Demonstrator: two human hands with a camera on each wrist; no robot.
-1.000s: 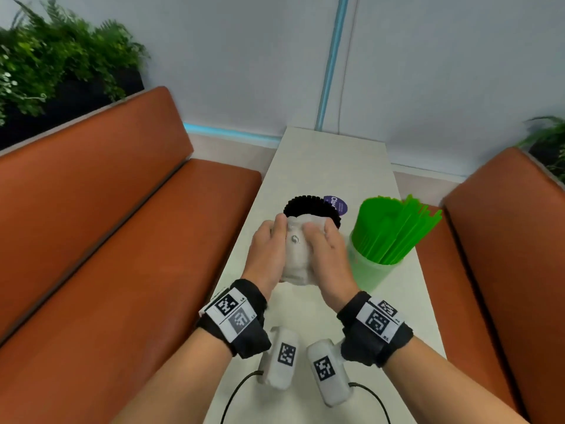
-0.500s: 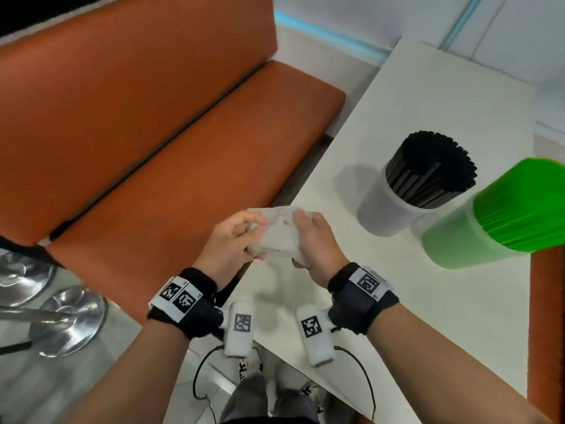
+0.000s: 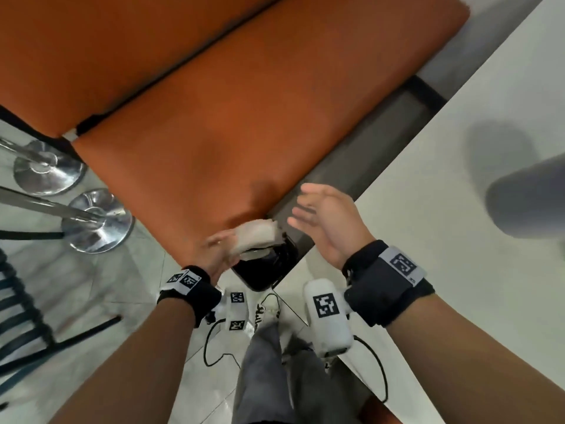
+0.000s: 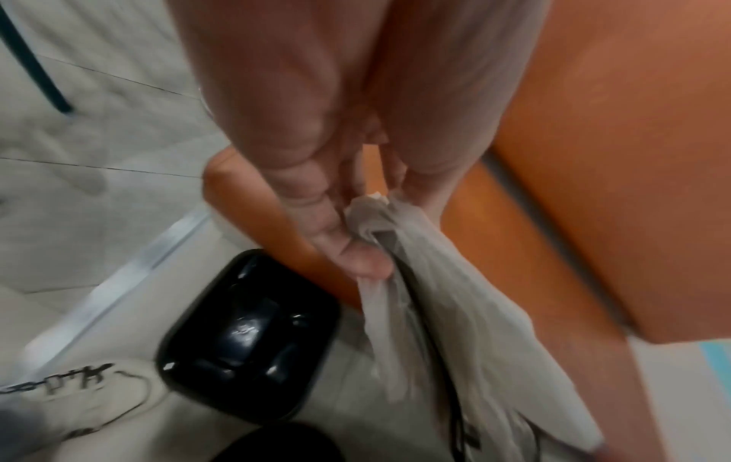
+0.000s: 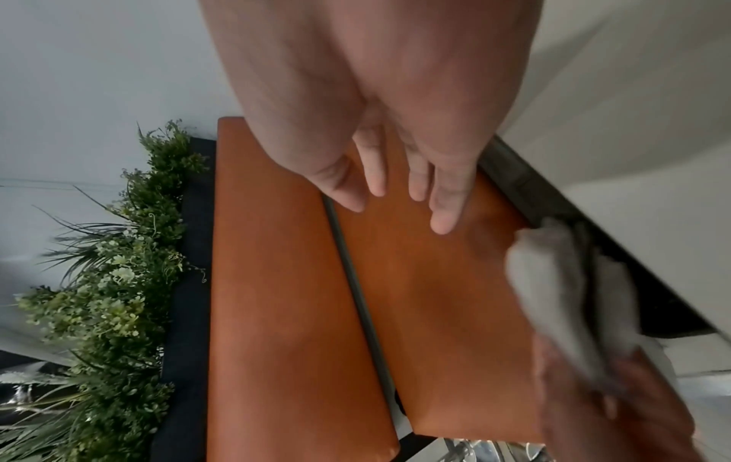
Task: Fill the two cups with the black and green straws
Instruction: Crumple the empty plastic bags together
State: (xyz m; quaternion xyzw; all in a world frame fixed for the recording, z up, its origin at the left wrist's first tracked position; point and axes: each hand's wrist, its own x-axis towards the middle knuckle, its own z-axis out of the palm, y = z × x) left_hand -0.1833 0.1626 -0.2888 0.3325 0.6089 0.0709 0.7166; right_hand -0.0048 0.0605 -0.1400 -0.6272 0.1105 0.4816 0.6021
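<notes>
My left hand (image 3: 220, 246) pinches a crumpled clear plastic wrapper (image 3: 256, 235) just above a black bin (image 3: 266, 270) on the floor beside the table. The left wrist view shows the thumb and fingers (image 4: 356, 250) gripping the wrapper (image 4: 415, 297) over the bin (image 4: 249, 331). My right hand (image 3: 321, 215) hovers open and empty over the table's near left corner, its fingers (image 5: 439, 215) spread. A blurred grey cup (image 3: 529, 200) shows at the right edge of the white table (image 3: 458, 286). No straws are in view.
An orange bench (image 3: 244, 117) runs along the table's left side. Two chrome post bases (image 3: 94, 221) stand on the tiled floor at left. My shoes (image 3: 266, 313) and trouser legs are below the bin. Green plants (image 5: 118, 281) sit behind the bench.
My head turned down and left, away from the cups. The right hand let go of the wrapper and opened. The left hand carried the wrapper down to the black bin.
</notes>
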